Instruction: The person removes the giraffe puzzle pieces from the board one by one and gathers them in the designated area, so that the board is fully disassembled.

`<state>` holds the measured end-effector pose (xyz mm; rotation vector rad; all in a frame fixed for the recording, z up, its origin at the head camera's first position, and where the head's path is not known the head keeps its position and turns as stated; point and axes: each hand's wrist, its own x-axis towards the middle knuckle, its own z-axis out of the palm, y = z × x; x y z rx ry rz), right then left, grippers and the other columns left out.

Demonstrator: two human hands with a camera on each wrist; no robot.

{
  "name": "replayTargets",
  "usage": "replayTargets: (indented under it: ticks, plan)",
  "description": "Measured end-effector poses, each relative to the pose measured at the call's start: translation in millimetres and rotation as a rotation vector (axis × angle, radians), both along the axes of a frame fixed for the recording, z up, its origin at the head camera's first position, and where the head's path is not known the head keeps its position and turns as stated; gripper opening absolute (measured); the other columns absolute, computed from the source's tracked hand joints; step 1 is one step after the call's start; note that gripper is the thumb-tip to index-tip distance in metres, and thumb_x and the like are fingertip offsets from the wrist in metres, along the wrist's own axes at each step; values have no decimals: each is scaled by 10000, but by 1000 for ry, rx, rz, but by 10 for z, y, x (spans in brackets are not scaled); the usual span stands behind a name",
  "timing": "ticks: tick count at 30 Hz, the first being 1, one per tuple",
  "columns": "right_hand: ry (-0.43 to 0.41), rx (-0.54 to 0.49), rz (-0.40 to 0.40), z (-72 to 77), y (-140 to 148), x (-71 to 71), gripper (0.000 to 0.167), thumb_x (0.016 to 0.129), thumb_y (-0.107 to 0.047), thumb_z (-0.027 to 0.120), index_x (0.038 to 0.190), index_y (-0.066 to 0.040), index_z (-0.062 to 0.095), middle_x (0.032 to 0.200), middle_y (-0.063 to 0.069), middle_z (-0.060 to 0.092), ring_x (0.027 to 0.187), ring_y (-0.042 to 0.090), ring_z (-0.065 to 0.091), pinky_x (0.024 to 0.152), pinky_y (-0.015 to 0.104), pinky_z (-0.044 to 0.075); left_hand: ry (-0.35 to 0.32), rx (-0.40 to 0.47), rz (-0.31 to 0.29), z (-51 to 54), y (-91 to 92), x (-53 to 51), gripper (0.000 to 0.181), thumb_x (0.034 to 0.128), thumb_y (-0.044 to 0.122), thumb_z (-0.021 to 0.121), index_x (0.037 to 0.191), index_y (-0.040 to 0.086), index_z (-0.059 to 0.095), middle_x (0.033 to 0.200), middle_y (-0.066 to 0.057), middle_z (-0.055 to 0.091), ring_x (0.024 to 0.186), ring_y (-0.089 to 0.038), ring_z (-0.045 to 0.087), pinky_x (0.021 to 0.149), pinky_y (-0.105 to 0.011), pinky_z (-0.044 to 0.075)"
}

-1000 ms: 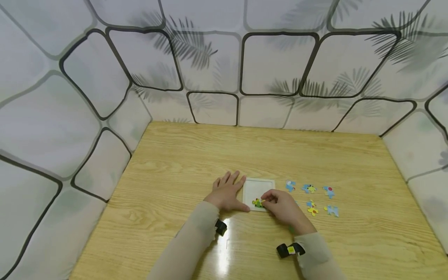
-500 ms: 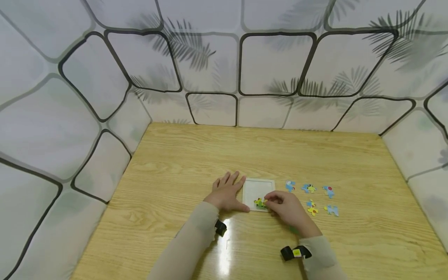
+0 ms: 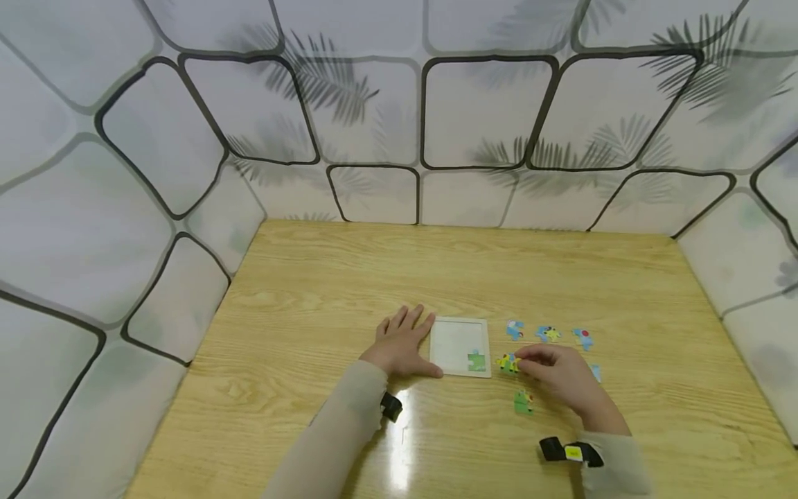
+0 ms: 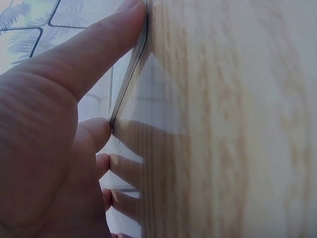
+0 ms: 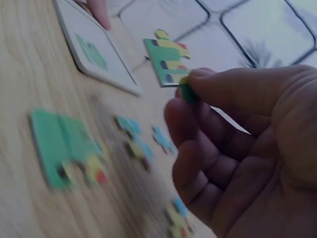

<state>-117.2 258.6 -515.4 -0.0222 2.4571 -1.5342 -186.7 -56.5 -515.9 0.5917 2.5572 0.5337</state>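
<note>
My right hand (image 3: 561, 378) pinches a green and yellow jigsaw piece (image 5: 166, 57) between thumb and fingertips, just off the right edge of a white square puzzle tray (image 3: 455, 336). In the right wrist view the piece is raised above the table. A green jigsaw piece (image 3: 476, 361) lies in the tray's lower right corner. My left hand (image 3: 402, 350) rests on the table with its fingers spread; thumb and index fingertip touch the tray's left edge. Another green piece (image 3: 523, 402) lies on the table below the held one.
To the right of the tray lie loose blue and yellow pieces (image 3: 514, 330), (image 3: 548, 334), (image 3: 583, 338); my right hand partly covers more. The wooden table (image 3: 374, 270) meets patterned walls (image 3: 486, 111) at the back and sides.
My right hand has carried the pinched piece from over the tray to the right, beyond its edge. The green piece in the tray's corner is now uncovered. My left hand stays put.
</note>
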Motion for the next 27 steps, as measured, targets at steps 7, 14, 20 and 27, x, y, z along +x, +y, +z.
replayTargets:
  ticks: [7, 14, 20, 27]
  plan:
    - [-86, 126, 63, 53, 418, 201, 282, 957, -209, 706, 1139, 6, 718, 1082, 100, 728, 878, 75, 668, 734, 265, 558, -3, 3, -1, 3, 8, -6, 1129, 770, 680, 748, 1633, 282, 138, 1699, -8, -10, 1549, -304, -61, 1196, -593, 1]
    - [-123, 244, 93, 59, 576, 316, 259, 948, -260, 716, 1115, -65, 752, 1134, 91, 725, 972, 135, 667, 773, 251, 534, -19, 2, 10, -2, -12, 2, 1132, 771, 683, 745, 1633, 291, 126, 1699, 10, -30, 1548, -289, -88, 1195, -589, -18]
    - [-87, 352, 117, 64, 603, 325, 176, 948, -214, 711, 1071, -101, 768, 1100, 74, 736, 984, 213, 668, 785, 314, 528, -25, 21, 8, 2, -12, 7, 1129, 774, 677, 746, 1634, 287, 126, 1699, 5, -41, 1546, -290, -101, 1193, -593, -28]
    - [-81, 390, 128, 60, 594, 290, 148, 931, -149, 717, 1041, -61, 762, 1020, 60, 734, 884, 163, 651, 753, 336, 525, -30, 20, 12, 3, -7, 19, 1130, 775, 669, 752, 1634, 289, 123, 1699, 9, -37, 1547, -288, -100, 1193, -593, -30]
